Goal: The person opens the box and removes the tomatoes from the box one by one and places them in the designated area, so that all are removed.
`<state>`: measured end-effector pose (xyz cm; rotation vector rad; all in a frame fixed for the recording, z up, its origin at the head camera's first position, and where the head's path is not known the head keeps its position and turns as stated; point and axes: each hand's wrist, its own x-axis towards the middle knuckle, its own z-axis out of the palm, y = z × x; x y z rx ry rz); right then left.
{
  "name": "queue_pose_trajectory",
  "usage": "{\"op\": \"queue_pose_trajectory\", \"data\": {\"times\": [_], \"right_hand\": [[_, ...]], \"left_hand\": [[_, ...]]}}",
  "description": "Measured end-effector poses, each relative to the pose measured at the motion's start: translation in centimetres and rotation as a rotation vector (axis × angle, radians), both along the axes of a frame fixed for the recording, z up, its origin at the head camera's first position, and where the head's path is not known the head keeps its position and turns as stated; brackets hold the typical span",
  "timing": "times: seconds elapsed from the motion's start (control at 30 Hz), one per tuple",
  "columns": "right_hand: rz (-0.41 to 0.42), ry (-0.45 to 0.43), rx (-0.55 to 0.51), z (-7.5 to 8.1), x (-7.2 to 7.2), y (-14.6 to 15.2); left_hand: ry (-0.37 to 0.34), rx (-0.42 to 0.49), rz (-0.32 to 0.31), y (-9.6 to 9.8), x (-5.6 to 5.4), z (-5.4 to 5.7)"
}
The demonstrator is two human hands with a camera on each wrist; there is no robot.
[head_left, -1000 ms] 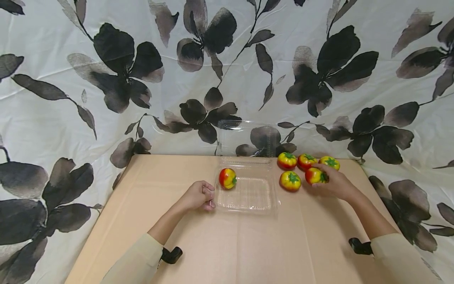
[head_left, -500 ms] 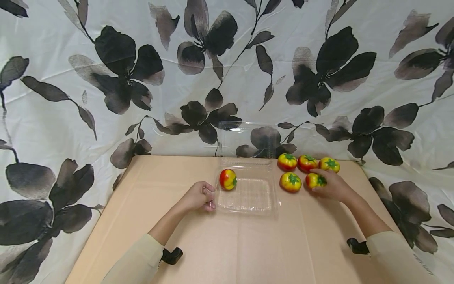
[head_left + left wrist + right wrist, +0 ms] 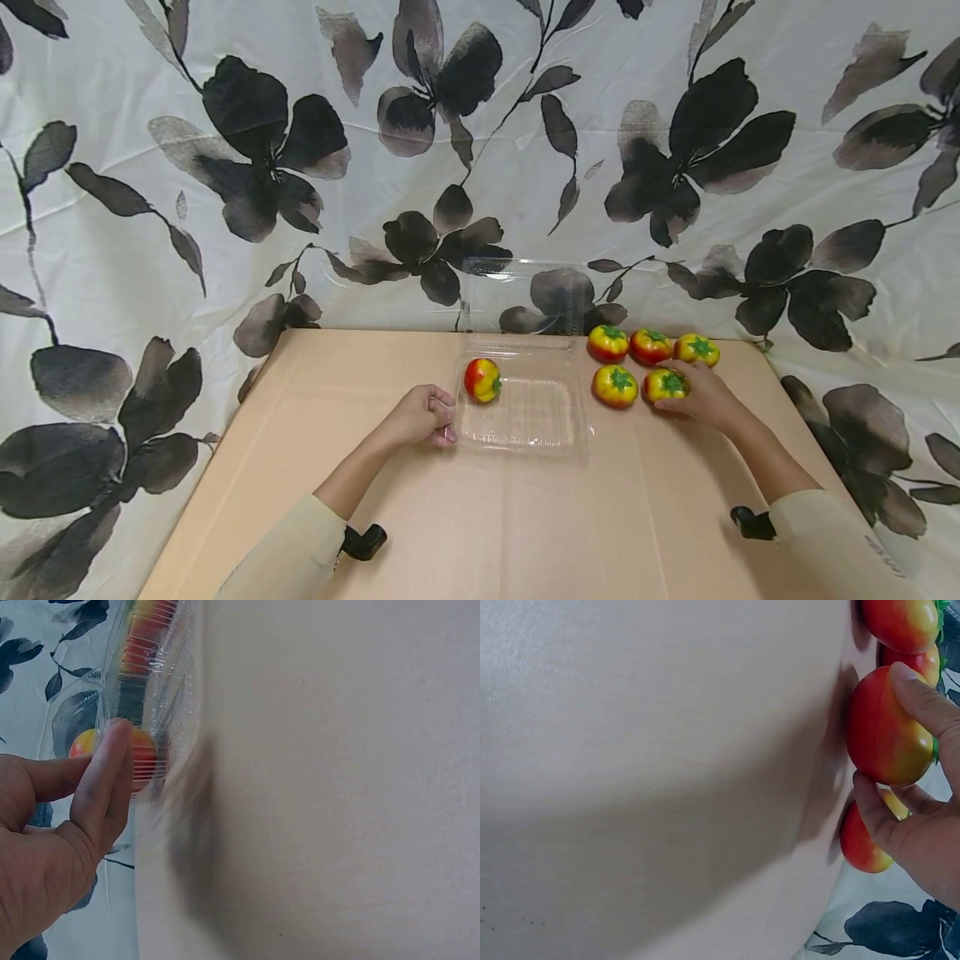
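A clear plastic clamshell container (image 3: 525, 442) lies opened on the table, its see-through lid (image 3: 517, 275) standing up at the back. One red-and-yellow bell pepper (image 3: 480, 381) with a green stem top is inside, at the left. My left hand (image 3: 418, 414) pinches the container's left edge between thumb and fingers; in the left wrist view the ribbed wall (image 3: 154, 682) shows beyond the fingertips. My right hand (image 3: 701, 392) grips another bell pepper (image 3: 663, 385), thumb on one side and fingers on the other, as the right wrist view shows. Whether its base touches the table is unclear.
Right of the container stand several more peppers: one front-left (image 3: 615, 386), and a back row with a left (image 3: 607, 342), a middle (image 3: 649, 345) and a right one (image 3: 697, 348). The tan table (image 3: 570, 525) ends at a floral cloth (image 3: 555, 150) behind.
The pepper in my right hand has turned from lying tilted to stem-up and come slightly nearer to me. My left hand stays at the container's edge.
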<state>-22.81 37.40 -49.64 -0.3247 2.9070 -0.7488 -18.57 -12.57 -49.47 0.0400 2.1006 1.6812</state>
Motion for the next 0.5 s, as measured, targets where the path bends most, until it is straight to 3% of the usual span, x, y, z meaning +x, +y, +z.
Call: {"op": "queue_pose_trajectory", "data": {"times": [0.5], "right_hand": [[-0.017,-0.02,-0.019,-0.58,0.16,0.32]], "left_hand": [[0.006,-0.005,-0.001,0.0,-0.06,0.2]]}}
